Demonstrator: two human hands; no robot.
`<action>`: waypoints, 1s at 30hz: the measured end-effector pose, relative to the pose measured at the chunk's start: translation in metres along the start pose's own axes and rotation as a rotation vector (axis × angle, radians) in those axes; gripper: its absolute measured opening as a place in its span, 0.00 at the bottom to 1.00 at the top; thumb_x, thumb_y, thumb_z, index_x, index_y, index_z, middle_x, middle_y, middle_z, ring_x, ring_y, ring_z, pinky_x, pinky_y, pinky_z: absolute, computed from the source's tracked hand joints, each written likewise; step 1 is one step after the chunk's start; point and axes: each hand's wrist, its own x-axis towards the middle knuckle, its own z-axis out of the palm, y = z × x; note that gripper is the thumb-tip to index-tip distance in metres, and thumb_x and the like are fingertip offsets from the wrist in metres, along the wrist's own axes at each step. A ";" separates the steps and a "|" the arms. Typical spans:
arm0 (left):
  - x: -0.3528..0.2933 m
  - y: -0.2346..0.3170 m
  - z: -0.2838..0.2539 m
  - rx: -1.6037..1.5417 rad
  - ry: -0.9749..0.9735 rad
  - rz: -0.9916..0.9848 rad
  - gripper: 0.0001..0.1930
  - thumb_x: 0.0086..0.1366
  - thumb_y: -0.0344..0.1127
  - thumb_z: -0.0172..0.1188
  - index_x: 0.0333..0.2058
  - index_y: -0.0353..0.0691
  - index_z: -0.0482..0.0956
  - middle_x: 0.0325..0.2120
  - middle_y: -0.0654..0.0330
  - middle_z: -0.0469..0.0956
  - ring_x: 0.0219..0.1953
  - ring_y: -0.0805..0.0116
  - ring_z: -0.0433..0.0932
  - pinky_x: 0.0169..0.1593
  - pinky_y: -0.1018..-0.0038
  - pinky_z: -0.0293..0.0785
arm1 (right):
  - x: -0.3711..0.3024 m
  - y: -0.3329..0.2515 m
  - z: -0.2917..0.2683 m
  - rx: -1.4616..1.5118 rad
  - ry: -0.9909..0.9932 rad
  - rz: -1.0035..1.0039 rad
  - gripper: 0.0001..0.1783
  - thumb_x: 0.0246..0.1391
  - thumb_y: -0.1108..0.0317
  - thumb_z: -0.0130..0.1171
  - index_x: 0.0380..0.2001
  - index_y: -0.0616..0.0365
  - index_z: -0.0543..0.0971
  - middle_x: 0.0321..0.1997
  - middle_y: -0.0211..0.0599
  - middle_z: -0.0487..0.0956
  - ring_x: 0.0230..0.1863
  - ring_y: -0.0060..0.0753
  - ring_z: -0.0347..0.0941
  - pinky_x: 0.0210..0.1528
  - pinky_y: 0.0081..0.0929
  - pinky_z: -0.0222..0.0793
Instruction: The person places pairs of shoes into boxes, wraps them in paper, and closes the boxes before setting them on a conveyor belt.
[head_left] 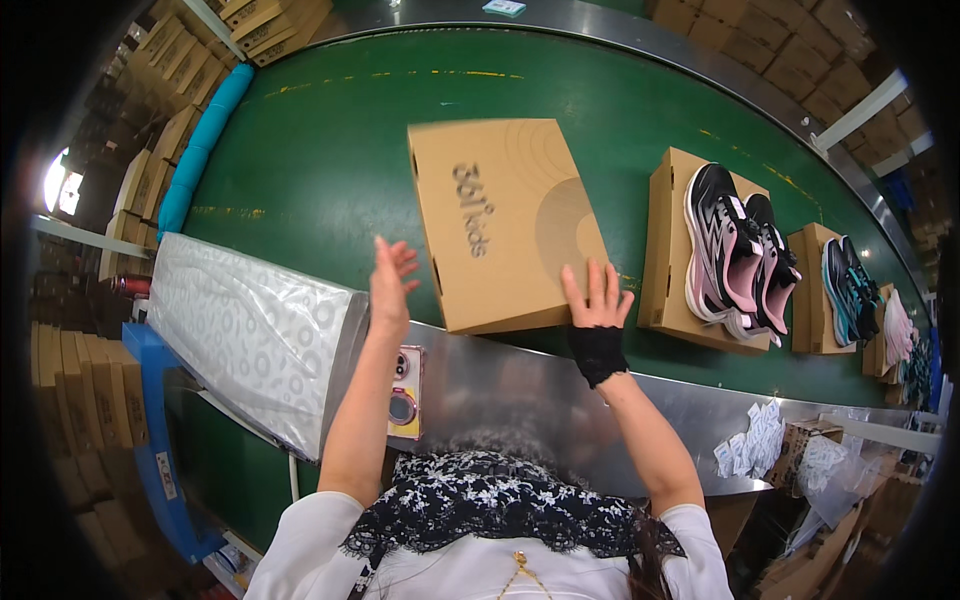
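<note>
A closed brown cardboard shoebox (pixel 510 215) with dark lettering lies tilted on the green conveyor belt (pixel 330 130) in front of me. My right hand (pixel 597 300), in a black wrist cover, rests with fingers spread on the box's near right corner. Just left of the box, my left hand (pixel 392 285) is raised with its fingers apart, holding nothing. To the right, a pair of black and pink sneakers (pixel 728 250) sits on another shoebox (pixel 665 245).
Beyond it, black and teal sneakers (pixel 848 285) top a further shoebox (pixel 812 290). A stack of patterned wrapping sheets (pixel 255 325) lies at left. On the metal edge (pixel 480 385) are a phone (pixel 406 390) and small white packets (pixel 752 440). A teal roll (pixel 205 150) borders the belt.
</note>
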 end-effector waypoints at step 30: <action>-0.184 0.062 -0.242 -0.717 0.503 0.086 0.30 0.48 0.56 0.50 0.49 0.49 0.66 0.50 0.60 0.65 0.52 0.57 0.63 0.48 0.51 0.61 | -0.019 0.179 -0.119 0.036 0.364 0.162 0.15 0.34 0.64 0.63 0.30 0.52 0.76 0.47 0.41 0.70 0.47 0.41 0.66 0.48 0.36 0.59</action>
